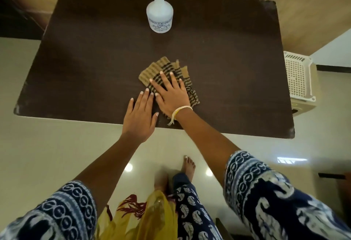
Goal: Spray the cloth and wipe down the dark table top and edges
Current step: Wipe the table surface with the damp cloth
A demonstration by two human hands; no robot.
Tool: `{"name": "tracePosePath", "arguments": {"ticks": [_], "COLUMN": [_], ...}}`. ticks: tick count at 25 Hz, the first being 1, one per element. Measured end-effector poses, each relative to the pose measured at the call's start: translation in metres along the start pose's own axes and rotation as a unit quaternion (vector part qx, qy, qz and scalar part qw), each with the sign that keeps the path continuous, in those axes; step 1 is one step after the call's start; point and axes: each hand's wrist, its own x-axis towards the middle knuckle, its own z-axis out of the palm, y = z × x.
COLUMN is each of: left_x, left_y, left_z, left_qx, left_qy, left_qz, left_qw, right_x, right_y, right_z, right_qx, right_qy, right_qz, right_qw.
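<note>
I see the right hand (171, 95) lying flat, fingers straight, pressing the cloth (167, 72) on the dark counter (85, 59) near its front edge. The left hand (139, 115) rests flat beside it, holding nothing. The spray bottle (160, 14) stands straight ahead, well apart, roughly level with both hands.

A dark brown rectangular counter (95, 64) with worn, scuffed corners stands on a pale glossy floor (47, 154). A white spray bottle (159, 14) stands upright near its far edge; a folded tan-and-black striped cloth (167, 70) lies flat toward the near edge.
</note>
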Motion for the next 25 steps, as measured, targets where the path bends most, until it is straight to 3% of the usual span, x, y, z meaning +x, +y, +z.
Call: {"name": "tracePosePath", "arguments": {"ticks": [2,3,6,10,14,16,19,21,23,25], "left_x": [0.013,0.022,0.064,0.114,0.154,0.165,0.168,0.171,0.179,0.195], "left_y": [0.002,0.006,0.032,0.066,0.074,0.070,0.062,0.056,0.046,0.034], "left_z": [-0.003,-0.005,-0.011,-0.022,-0.025,-0.022,-0.018,-0.018,-0.022,-0.029], "left_qx": [0.015,0.018,-0.012,-0.057,-0.074,-0.069,-0.065,-0.056,-0.037,-0.037], "left_qy": [0.002,0.002,-0.002,0.000,0.000,0.008,0.033,0.045,0.053,0.054], "left_qz": [-0.001,0.000,-0.006,-0.006,-0.018,-0.033,-0.058,-0.066,-0.060,-0.061], "left_qw": [1.000,1.000,1.000,0.998,0.997,0.997,0.996,0.995,0.996,0.996], "right_x": [0.012,0.018,0.040,0.030,0.069,0.106,0.133,0.141,0.155,0.170], "right_y": [0.035,0.060,0.152,0.245,0.221,0.178,0.112,0.111,0.146,0.194], "right_z": [-0.005,-0.009,-0.032,-0.059,-0.060,-0.062,-0.049,-0.047,-0.053,-0.063], "right_qx": [-0.017,-0.021,-0.005,0.051,0.055,0.067,0.019,-0.002,-0.022,-0.019], "right_qy": [0.000,0.012,0.055,0.046,0.069,0.060,0.035,0.003,0.019,0.053], "right_qz": [-0.071,-0.056,0.110,0.300,0.395,0.330,0.088,-0.034,-0.061,0.020], "right_qw": [0.997,0.998,0.992,0.952,0.915,0.940,0.995,0.999,0.998,0.998]}}
